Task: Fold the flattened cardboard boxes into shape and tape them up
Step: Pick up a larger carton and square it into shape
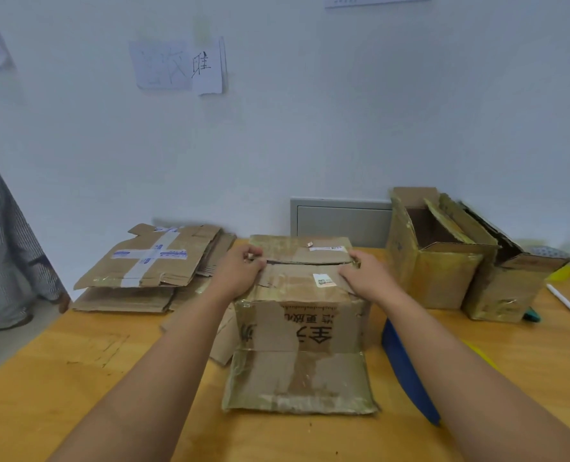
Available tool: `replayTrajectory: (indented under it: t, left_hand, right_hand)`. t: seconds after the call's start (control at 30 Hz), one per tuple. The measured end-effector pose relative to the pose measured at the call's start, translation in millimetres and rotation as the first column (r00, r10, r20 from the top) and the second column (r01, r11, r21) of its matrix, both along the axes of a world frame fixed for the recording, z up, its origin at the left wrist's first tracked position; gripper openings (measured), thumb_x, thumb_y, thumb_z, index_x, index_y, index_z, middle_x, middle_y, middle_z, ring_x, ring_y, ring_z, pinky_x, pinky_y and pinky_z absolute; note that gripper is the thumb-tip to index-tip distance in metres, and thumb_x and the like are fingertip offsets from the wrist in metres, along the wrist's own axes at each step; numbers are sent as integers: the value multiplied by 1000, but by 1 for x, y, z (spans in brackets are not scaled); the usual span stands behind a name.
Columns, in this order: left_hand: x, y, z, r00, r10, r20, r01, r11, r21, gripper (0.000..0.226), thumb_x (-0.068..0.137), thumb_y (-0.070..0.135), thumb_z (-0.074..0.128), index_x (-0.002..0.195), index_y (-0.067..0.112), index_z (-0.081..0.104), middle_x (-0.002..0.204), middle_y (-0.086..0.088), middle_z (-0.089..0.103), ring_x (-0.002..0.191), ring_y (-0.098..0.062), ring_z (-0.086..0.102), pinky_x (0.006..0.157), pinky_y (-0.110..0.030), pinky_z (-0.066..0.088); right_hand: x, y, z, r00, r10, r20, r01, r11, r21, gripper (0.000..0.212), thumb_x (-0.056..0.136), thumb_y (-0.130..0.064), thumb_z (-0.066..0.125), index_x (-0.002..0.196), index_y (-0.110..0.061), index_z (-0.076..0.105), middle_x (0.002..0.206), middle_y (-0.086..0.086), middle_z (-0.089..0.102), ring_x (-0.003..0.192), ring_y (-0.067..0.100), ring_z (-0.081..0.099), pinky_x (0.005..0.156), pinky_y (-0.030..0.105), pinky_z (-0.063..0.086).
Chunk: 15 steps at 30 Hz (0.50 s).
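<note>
L hand & R hand both on top of cardboard box, fingers curled gripping its top flaps. Box sits on wooden table, bottom flap splayed fwd.

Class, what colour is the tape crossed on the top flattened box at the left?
White with blue print, on the flattened box; seen in the head view.

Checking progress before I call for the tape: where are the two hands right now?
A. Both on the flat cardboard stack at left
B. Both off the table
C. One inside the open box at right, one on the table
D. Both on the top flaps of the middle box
D: the left hand and right hand grip the top flaps at either end of the middle box.
</note>
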<state>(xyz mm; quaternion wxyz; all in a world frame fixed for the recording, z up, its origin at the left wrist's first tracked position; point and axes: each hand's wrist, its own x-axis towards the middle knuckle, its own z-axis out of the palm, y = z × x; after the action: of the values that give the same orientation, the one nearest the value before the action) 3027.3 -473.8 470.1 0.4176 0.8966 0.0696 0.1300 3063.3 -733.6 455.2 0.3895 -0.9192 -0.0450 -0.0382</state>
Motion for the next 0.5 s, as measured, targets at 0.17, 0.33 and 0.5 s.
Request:
replayTrajectory:
  t: [0.17,0.33,0.5]
  left_hand:
    - [6,-11,9,999,31,-16,-14,775,632,33,101,40,48,126,25,63,162,-10,26,149,-29,21,120,-43,22]
    - [-15,-57,8,968,-191,-163,251,687,682,67,95,70,25,144,28,45,160,-6,30,150,-31,17,122,-50,16]
    - [-30,-65,-1,963,-156,-219,263,712,651,79,89,79,21,152,33,30,166,-6,11,153,-31,-4,121,-48,5]
  right_hand:
    - [5,0,-3,1000,-20,-10,20,1000,11,52,96,-35,60,146,-25,48,142,-2,57,122,20,55,83,27,39]
    - [6,-3,-6,1000,-26,12,26,999,20,51,96,-37,62,144,-24,50,140,-2,59,108,13,54,76,26,38]
    - [5,-2,-4,999,-46,15,46,999,-4,49,96,-37,62,141,-23,53,137,-2,60,107,15,55,76,26,38]
